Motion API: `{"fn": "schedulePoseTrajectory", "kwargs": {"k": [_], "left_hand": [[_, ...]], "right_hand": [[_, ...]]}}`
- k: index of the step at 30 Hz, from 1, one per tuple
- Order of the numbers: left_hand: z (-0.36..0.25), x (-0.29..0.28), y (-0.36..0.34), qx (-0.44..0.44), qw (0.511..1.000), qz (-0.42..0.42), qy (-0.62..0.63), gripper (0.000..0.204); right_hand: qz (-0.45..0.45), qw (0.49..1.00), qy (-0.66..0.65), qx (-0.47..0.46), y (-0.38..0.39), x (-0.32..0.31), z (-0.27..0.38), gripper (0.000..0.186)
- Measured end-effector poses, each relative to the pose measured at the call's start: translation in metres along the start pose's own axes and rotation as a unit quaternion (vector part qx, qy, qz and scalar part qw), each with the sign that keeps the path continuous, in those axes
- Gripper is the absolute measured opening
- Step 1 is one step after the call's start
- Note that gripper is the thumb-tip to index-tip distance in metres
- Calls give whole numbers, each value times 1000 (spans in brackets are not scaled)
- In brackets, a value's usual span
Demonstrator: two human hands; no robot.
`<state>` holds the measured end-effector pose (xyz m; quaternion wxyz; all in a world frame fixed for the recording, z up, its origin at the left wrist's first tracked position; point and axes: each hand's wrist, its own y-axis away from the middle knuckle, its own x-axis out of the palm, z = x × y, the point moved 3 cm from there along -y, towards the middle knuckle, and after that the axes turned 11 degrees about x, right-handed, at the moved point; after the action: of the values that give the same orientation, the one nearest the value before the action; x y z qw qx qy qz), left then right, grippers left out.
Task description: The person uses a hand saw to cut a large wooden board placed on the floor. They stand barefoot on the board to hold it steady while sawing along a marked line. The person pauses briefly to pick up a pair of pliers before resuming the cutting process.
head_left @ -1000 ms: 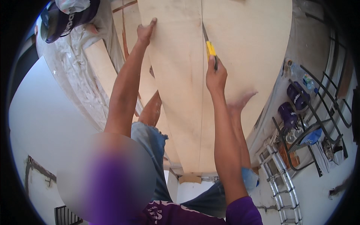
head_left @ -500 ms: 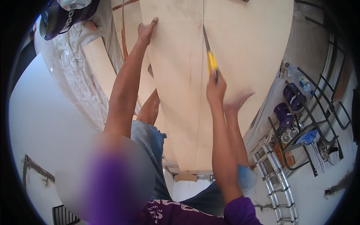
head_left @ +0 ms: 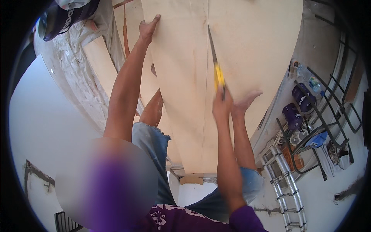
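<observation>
A large pale plywood sheet (head_left: 177,77) lies under me, with a narrow straight slit running down from its far edge. My right hand (head_left: 222,105) is closed around the handle of a handsaw (head_left: 216,63), yellow and black with a thin grey blade. The blade points away from me and its far end meets the slit; how deep it sits cannot be made out. At the sheet's left edge my left hand (head_left: 148,29) grips the board, thumb on top and the other fingers mostly hidden. My bare right foot (head_left: 247,101) rests on the plywood, right of the saw.
A narrow wood offcut (head_left: 101,60) lies on crumpled plastic sheeting (head_left: 73,58) at the left. To the right stand a metal ladder (head_left: 286,189), a black metal-framed chair (head_left: 328,133) and dark purple containers (head_left: 292,116). A dark purple bag (head_left: 69,17) sits far left.
My right hand has drawn the saw back toward me, its handle now lower in view. My left hand keeps its hold on the edge; the view has shifted slightly.
</observation>
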<state>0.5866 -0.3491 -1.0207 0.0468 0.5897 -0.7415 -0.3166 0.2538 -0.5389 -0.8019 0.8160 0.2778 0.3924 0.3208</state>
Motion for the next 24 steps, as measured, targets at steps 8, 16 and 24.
{"fn": "schedulePoseTrajectory", "kwargs": {"k": [8,16,24], "left_hand": [[-31,17,16,33,999,7,-7,77],[-25,4,13,35,999,-20,10,66],[-20,19,10,64,995,-54,-53,76]], "right_hand": [[42,998,20,33,-22,1,9,38],[63,990,10,124,65,-40,-31,43],[56,998,29,1,-64,27,25,42]]}}
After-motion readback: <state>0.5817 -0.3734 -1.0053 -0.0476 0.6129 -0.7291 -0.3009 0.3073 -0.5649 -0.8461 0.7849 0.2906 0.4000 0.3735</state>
